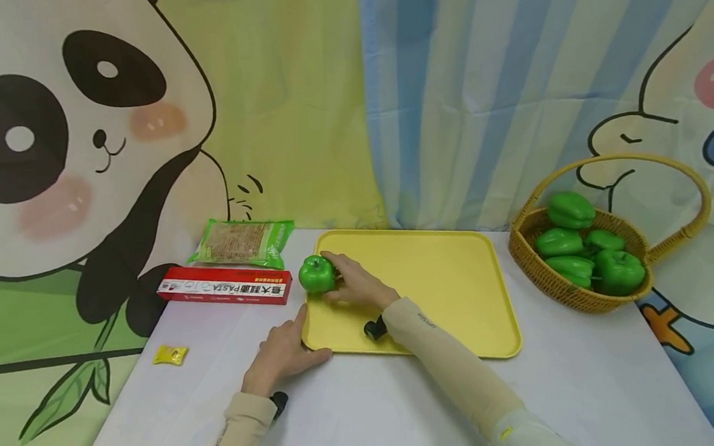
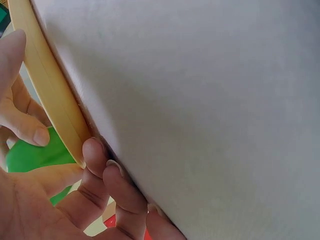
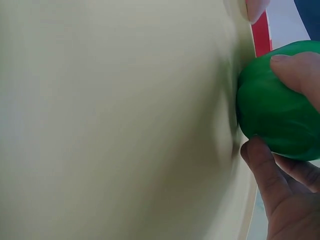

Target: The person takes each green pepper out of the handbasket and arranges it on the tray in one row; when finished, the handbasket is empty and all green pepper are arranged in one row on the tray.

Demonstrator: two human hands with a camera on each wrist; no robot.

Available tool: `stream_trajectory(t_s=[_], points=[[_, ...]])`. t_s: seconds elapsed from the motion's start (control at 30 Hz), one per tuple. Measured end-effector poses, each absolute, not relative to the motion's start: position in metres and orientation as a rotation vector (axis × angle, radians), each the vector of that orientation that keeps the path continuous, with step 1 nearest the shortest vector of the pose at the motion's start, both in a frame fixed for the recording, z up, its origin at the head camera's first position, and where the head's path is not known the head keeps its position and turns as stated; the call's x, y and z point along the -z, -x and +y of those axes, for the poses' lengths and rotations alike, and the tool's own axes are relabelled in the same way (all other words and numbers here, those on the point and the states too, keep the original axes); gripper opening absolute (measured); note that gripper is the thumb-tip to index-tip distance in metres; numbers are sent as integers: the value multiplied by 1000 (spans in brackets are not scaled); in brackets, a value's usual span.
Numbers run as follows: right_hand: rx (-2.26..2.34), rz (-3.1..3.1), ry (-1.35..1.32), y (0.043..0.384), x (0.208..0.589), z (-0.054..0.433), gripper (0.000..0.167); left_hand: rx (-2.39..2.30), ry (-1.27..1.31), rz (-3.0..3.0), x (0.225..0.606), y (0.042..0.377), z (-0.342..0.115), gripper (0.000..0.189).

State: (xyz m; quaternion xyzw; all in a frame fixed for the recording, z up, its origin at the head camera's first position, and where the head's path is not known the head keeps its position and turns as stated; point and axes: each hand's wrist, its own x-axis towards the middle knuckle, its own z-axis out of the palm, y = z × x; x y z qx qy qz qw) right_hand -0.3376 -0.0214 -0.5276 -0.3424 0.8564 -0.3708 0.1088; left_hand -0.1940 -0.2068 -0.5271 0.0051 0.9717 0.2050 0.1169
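Note:
A shiny green bell pepper is at the left rim of the yellow tray. My right hand grips it from the right. In the right wrist view, my thumb lies on one side of the pepper and my fingers on the other. My left hand rests at the tray's near left corner, with the thumb along the front rim and the index finger along the left rim. The left wrist view shows its other fingers loosely bent beside the tray edge.
A red pasta box lies left of the tray, with a green-edged packet behind it. Nearer stands a small yellow wrapped piece. On the right, a wicker basket with a tall handle holds several green peppers.

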Motion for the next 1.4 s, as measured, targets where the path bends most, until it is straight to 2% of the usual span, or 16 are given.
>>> stream_trajectory(t_s=[0.5,0.77,1.1,1.4], points=[[1022,2583,957,333,529,-19,101,-593,-24,2836,529,195,-203,112],[1071,2572,931,327,518,-9,105,-601,12,2807,530,196,-204,113],[1181,2569,1011,314,497,39,102,-624,29,2800,526,195,-210,113],[1171,2687,934,308,480,99,99,-638,-15,2816,527,196,-210,112]])
